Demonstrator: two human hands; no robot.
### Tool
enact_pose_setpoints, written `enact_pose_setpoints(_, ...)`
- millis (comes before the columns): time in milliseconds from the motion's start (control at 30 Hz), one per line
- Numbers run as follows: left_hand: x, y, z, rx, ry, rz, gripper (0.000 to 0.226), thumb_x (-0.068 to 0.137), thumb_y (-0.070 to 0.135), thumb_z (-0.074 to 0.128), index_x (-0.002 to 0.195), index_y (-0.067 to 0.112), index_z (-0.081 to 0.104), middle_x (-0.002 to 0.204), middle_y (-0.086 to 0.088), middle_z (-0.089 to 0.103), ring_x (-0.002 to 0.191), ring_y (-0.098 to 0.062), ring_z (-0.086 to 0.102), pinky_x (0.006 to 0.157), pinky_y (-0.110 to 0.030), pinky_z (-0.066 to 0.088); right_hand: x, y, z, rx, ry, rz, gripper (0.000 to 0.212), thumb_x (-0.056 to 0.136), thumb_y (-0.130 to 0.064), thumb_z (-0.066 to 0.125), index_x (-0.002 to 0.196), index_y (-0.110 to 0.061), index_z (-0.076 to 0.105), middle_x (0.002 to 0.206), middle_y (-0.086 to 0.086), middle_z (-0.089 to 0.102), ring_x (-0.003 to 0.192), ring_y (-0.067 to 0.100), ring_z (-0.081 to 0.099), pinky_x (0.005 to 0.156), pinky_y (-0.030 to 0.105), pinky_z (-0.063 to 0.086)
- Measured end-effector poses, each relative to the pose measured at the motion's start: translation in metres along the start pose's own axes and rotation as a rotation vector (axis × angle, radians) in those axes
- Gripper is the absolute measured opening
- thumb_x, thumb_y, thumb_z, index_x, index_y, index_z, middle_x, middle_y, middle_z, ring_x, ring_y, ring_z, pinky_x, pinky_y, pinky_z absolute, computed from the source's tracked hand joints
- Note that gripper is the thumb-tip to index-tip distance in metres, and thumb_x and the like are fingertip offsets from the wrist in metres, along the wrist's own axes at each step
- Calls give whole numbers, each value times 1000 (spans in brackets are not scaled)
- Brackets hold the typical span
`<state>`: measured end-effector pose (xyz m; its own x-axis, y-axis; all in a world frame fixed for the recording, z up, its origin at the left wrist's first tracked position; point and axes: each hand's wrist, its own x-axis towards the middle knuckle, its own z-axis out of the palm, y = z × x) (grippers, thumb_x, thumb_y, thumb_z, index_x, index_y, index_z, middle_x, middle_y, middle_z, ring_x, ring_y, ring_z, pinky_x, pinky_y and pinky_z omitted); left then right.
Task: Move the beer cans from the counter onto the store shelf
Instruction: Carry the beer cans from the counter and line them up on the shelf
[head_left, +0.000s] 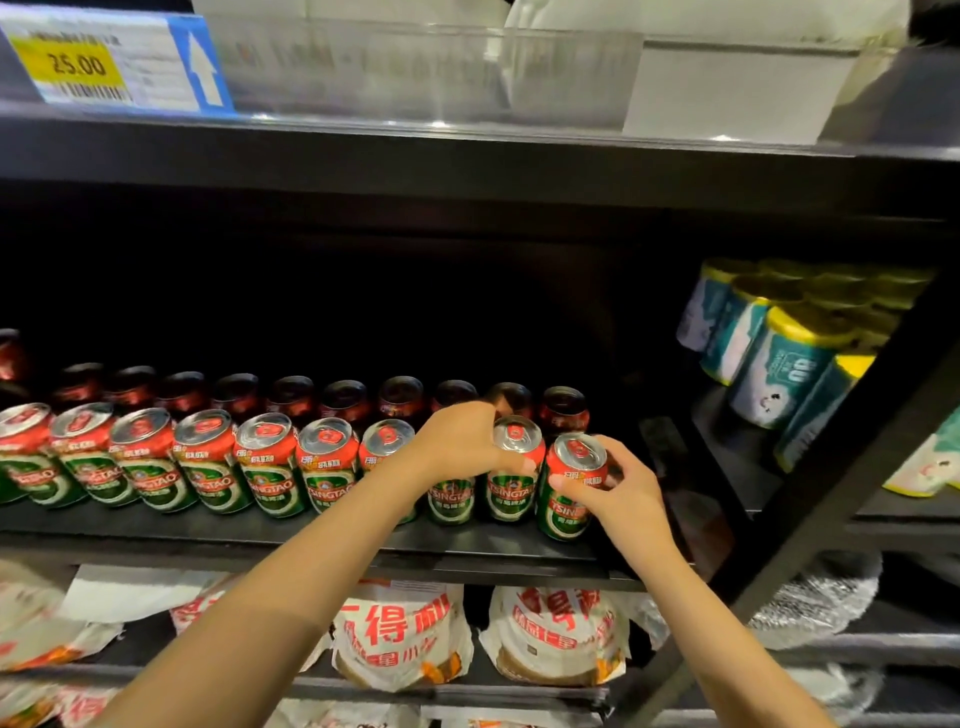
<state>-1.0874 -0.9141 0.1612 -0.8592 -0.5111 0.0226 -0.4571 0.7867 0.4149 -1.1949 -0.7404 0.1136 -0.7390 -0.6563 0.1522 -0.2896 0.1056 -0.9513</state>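
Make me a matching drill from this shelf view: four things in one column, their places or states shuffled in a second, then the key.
Things:
1. left hand
2. right hand
3. yellow price tag
4. blue and white cans

Places or states:
A. on the edge of the upper shelf, at far left
B. grips the last green can at the right end of the front row
C. stacked tilted at far right
D. on the second can from the right end

Pairs: 1-D, 2-B, 3-A, 4-C
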Motion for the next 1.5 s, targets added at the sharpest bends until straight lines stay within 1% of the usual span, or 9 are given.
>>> enact_pose_setpoints(200,5,-7,7,31,-57,29,73,55,79,59,96,19,60,88,3,65,80,-14,61,75,-39,53,8,-1,1,35,-14,17,57,65,-16,83,116,-22,58,106,-7,66,96,4,62,74,15,48)
enact_pose_setpoints(367,4,-10,10,-8,-48,50,61,63,69,67,99,20,59,91,5,63,83,-13,60,76,-37,52,7,12,4,33,-37,23,66,65,-23,84,123,-28,51,116,-5,62,105,9,60,89,31,52)
enact_pose_setpoints(567,0,-11,8,-44,-9,88,58,64,66,67,96,19,60,86,5,62,79,-11,58,71,-30,51,3,18,-1,5,-141,19,82,70,-9,80,133,-37,35,117,-23,52,107,-6,52,78,5,45)
enact_pose_setpoints(633,-2,-9,6,-46,-11,97,55,66,63,69,96,18,61,87,4,63,79,-12,59,71,-30,50,1,26,-3,3,-164,52,90,71,-6,78,138,-38,29,121,-22,49,111,-4,50,84,8,43)
enact_pose_setpoints(800,-4,-10,4,-30,-31,93,65,62,62,71,110,21,57,102,7,64,92,-12,59,82,-36,52,0,35,-2,-30,-174,113,69,73,-11,77,129,-28,41,119,-11,55,114,7,51,84,10,40)
enact_pose_setpoints(967,-7,-12,5,-84,19,124,66,65,55,74,119,22,58,114,6,64,104,-13,59,90,-33,50,-2,36,6,8,-80,104,62,73,-9,77,121,-30,44,108,-20,55,98,-7,53,85,12,42)
enact_pose_setpoints(1200,-10,-7,2,-105,44,163,64,71,47,74,127,25,54,121,6,61,111,-12,56,91,-26,46,-2,39,5,-13,-93,121,66,73,-15,78,127,-28,43,114,-14,55,104,1,53,92,19,42)
enact_pose_setpoints(1367,-11,-5,2,-91,41,151,63,71,48,74,126,24,54,120,5,62,110,-13,57,89,-25,46,1,41,1,-31,-111,125,73,72,-17,79,135,-23,42,121,-8,55,109,5,51,84,11,41)
enact_pose_setpoints(1500,-10,-6,1,-81,-4,120,60,71,48,73,121,21,56,115,5,62,106,-14,58,87,-28,48,0,44,3,-27,-123,113,74,75,-17,77,138,-25,39,125,-8,53,115,7,49,94,21,41)
